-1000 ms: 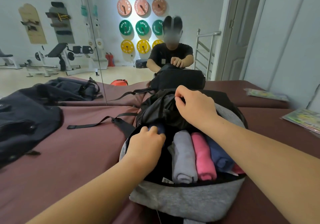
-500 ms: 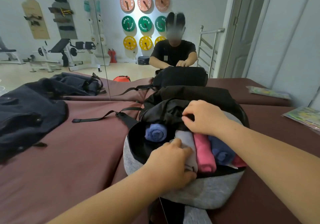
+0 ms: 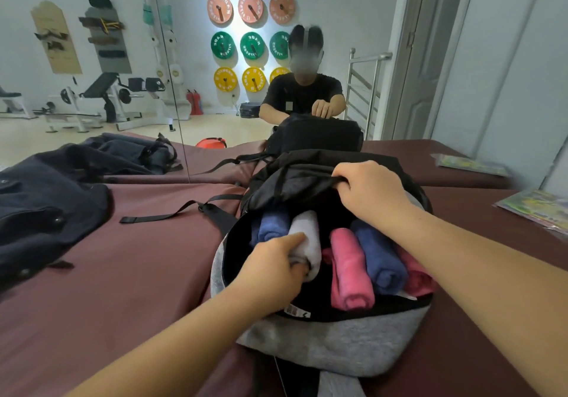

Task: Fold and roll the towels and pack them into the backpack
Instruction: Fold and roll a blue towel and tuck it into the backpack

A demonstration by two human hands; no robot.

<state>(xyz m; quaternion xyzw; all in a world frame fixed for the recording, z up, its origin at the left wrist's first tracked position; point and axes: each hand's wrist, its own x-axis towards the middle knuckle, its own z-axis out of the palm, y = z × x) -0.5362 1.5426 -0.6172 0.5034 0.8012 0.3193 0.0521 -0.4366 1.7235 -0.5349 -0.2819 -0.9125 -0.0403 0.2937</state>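
Observation:
A grey and black backpack (image 3: 338, 344) lies open on the maroon mat. Rolled towels sit side by side inside it: a blue one (image 3: 270, 227) at the left, a grey-white one (image 3: 305, 236), a pink one (image 3: 349, 270), a second blue one (image 3: 378, 258) and a dark pink one (image 3: 419, 280) at the right. My left hand (image 3: 273, 273) grips the near end of the grey-white towel, fingers curled round it. My right hand (image 3: 372, 190) holds the black upper flap (image 3: 295, 181) of the backpack, lifting it back from the opening.
A dark navy bag (image 3: 46, 212) lies on the mat (image 3: 138, 273) at the left. A black strap (image 3: 172, 212) trails from the backpack. Plastic-wrapped packets (image 3: 538, 209) lie at the right edge. A wall mirror behind reflects a person and gym gear.
My left hand moved from the backpack's left rim onto the grey-white towel and closed round it. The towel shifted left, next to the blue roll. My right hand stayed on the flap.

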